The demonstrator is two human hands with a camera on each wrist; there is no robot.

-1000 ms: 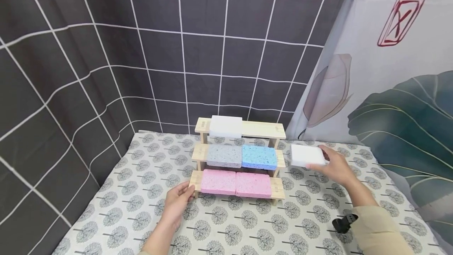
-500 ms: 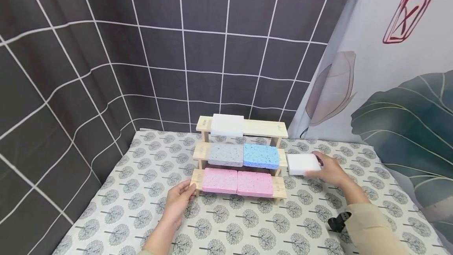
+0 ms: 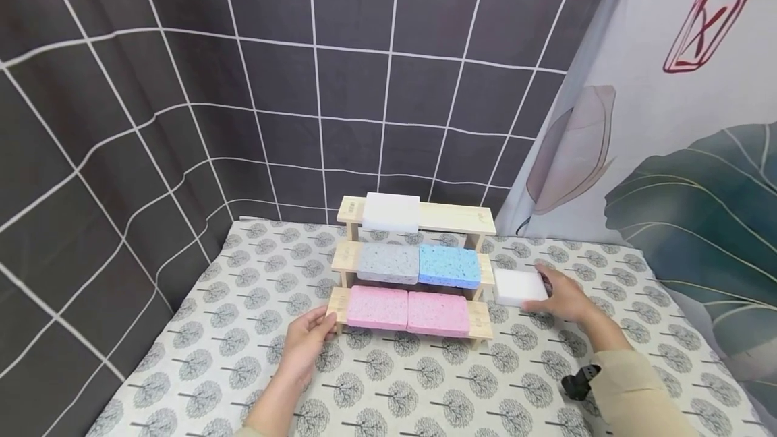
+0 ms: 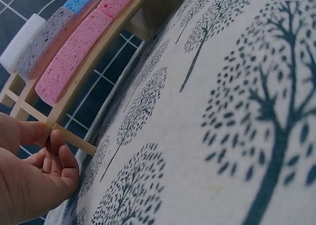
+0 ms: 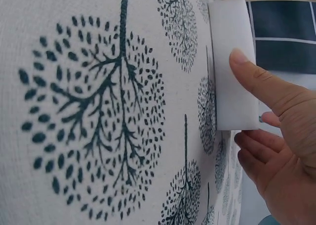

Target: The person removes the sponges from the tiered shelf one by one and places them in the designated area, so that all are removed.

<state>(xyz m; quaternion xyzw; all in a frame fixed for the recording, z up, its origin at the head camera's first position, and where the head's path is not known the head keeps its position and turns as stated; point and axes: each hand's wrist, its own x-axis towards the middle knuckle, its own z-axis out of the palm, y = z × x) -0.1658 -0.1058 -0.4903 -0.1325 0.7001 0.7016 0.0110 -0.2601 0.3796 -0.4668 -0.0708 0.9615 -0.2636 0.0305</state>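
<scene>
A three-step wooden rack (image 3: 455, 218) stands on the cloth, and my left hand (image 3: 303, 344) pinches the left end of its lowest step. In the left wrist view, the thumb (image 4: 32, 132) and curled fingertips meet at that wooden corner. Two pink sponges (image 3: 378, 307) lie side by side on the lowest step. The middle step bears a grey sponge (image 3: 387, 263) and a blue sponge (image 3: 449, 265). On the top step's left half sits a white block (image 3: 391, 211). To the rack's right, my right hand (image 3: 567, 297) grips another white block (image 3: 519, 286) low at the tablecloth, thumb (image 5: 254, 76) along its side.
A tree-print cloth (image 3: 400, 396) covers the table. Behind hangs a dark gridded curtain (image 3: 352, 79), with a pale leaf-patterned curtain (image 3: 655, 154) at the right. A small black device (image 3: 579, 383) sits at the right sleeve (image 3: 637, 390).
My right hand has lowered the white block toward the cloth beside the rack. The left hand keeps its hold on the rack. The head view has shifted slightly.
</scene>
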